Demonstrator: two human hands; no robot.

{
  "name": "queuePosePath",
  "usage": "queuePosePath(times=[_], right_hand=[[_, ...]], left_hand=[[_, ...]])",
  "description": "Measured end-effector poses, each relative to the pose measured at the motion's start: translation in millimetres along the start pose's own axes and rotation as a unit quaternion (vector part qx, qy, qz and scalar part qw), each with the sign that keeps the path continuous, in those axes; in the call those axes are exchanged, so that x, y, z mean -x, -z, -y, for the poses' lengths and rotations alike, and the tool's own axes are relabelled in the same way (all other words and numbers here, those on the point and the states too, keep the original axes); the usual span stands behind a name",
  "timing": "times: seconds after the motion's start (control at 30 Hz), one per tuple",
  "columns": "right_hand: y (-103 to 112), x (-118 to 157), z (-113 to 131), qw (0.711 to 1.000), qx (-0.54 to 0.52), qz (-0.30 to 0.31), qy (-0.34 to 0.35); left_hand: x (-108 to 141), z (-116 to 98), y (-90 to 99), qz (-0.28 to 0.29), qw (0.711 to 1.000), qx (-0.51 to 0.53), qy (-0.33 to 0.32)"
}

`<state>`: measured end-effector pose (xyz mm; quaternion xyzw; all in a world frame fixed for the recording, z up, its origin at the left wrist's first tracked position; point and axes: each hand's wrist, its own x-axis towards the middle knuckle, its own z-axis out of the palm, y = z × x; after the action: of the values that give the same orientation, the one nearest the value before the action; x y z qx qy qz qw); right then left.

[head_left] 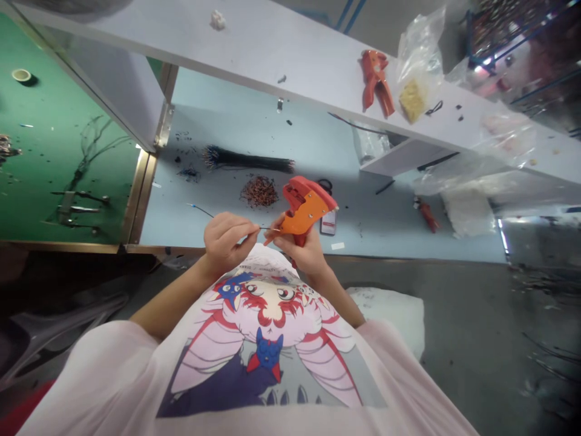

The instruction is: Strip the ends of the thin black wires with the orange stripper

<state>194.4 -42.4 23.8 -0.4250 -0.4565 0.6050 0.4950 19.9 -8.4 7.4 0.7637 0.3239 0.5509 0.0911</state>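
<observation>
The thin wire (205, 211) is pinched in the left hand (230, 241), just left of the orange tool (307, 212), which serves as the landmark here. One part of it sticks out past the back of the fingers, away from the orange tool, and carries a blue tip at its far end. The other part runs out from the fingertips straight toward the near left edge of the orange tool and reaches it; whether the end sits inside or only against it cannot be told.

The left fingers are closed together on the wire, with no visible gap between thumb and forefinger. The right fingers are curled around the grip of the orange tool, the right hand (311, 251) lying on its near side; how hard they squeeze does not show.

Left of the orange tool and slightly beyond it, a pile of copper-coloured bits (259, 191) rests on the surface (175, 224). Farther beyond, also to the left, lies a bundle of black wires (254, 160). Just right of the orange tool is a small labelled object (328, 223). Well beyond it, to the right, a red hand tool (376, 82) lies on the raised shelf (313, 51).
</observation>
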Motion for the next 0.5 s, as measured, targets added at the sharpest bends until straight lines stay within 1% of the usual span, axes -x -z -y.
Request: queuePosePath(times=[0.13, 0.23, 0.3, 0.4, 0.5], right_hand=[[-2.7, -0.9, -1.5, 0.997, 0.073, -0.014, 0.022], [-4.9, -1.6, -2.4, 0.994, 0.098, -0.028, 0.035], [-6.0, -1.9, -1.0, 0.991, 0.127, -0.036, 0.031], [-6.4, -2.7, 2.8, 0.985, 0.166, -0.042, 0.016], [-3.7, -4.8, 5.0, 0.984, 0.164, -0.064, 0.012]], left_hand=[[2.6, -1.9, -3.0, 0.027, 0.999, 0.018, 0.036], [4.4, -3.3, -3.7, 0.059, 0.997, 0.032, 0.038], [5.5, -3.9, -3.6, 0.083, 0.994, 0.047, 0.049], [7.6, -3.5, -4.3, 0.115, 0.988, 0.049, 0.089], [9.7, -1.2, -6.0, 0.117, 0.985, 0.041, 0.123]])
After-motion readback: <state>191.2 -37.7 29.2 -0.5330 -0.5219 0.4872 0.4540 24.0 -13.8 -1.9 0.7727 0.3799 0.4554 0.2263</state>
